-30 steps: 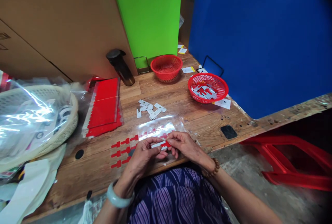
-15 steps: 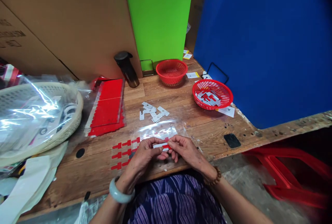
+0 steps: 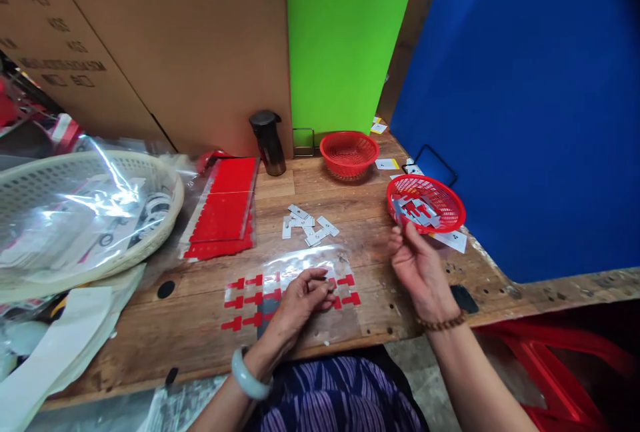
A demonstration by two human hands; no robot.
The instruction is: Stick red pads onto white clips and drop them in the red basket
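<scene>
My left hand (image 3: 306, 299) rests over a clear sheet with red T-shaped stickers (image 3: 253, 299) near the table's front edge. Its fingers are curled together, and whatever they hold is too small to make out. My right hand (image 3: 419, 265) is raised at the near rim of the right red basket (image 3: 453, 219), pinching a small grey-white card (image 3: 399, 211). White and red cards (image 3: 420, 211) lie in that basket. Several white cards with small holes (image 3: 309, 224) are scattered on the table behind the sheet.
A second red basket (image 3: 350, 155) stands at the back beside a dark bottle (image 3: 269, 142). Red sticker sheets (image 3: 225, 205) are stacked at left, next to a large cream basket (image 3: 173, 202) under clear plastic. Green (image 3: 345, 39) and blue (image 3: 525, 105) boards rise behind.
My right hand has moved away from my left, rightward to the basket, with a card in its fingers. More red stickers show on the sheet's right side. The view has shifted slightly.
</scene>
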